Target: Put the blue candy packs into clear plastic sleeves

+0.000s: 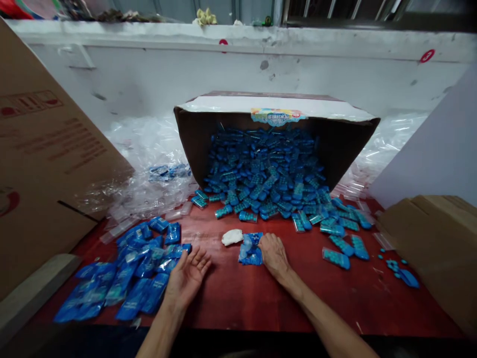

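Note:
On the red table [227, 298], my right hand [275, 254] has its fingers curled together at the right edge of a blue printed packet [250, 248]. A crumpled white item [232, 237] lies just left of that packet. My left hand [189, 272] is palm up with its fingers apart, beside a pile of blue packets [130, 268]; nothing rests in the palm. One packet of the pile lies right behind its fingertips. Behind both hands, a carton on its side [346, 144] spills many small clear-and-blue packs [261, 184] onto the table.
A large cardboard box [44, 149] stands at the left, with clear plastic bags [149, 194] beside it. Another cardboard box [432, 248] is at the right, near loose turquoise beads [393, 266]. A white ledge [167, 37] runs across the back.

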Available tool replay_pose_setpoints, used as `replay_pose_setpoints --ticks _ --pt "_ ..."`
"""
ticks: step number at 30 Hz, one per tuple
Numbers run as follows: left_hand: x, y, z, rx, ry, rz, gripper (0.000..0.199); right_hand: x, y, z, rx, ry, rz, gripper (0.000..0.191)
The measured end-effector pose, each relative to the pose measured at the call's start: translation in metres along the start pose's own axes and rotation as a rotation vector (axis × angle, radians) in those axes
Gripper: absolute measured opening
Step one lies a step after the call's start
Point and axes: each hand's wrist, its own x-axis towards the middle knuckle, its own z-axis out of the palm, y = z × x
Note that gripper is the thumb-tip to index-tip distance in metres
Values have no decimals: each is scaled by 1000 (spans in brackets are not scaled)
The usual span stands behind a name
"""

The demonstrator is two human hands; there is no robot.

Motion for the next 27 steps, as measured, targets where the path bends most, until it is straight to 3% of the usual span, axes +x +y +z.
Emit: replay_pose_setpoints --ticks 2,6,9,12,14,16,19,27 --pt "-6 -17 13 200 4 0 17 -4 -4 -8 -10 20 0 18" --pt "-14 -68 52 485 -73 34 47 -18 -17 -26 49 61 -34 16" --pt "-10 -90 72 527 -131 108 31 -23 -21 -31 258 52 -14 17" --pt "-6 -94 75 471 -167 46 30 -19 -17 -28 711 19 199 15" --pt "-3 -93 73 440 -208 -10 31 -14 -12 -23 1024 -69 357 26" --pt "-2 -93 70 438 -217 -19 31 -11 -9 -17 1186 -167 420 21" --pt "-1 -95 70 467 -187 20 30 -10 -8 -11 1184 -196 412 22" --pt "2 -100 80 468 -148 25 35 -10 -15 -11 995 -93 417 22"
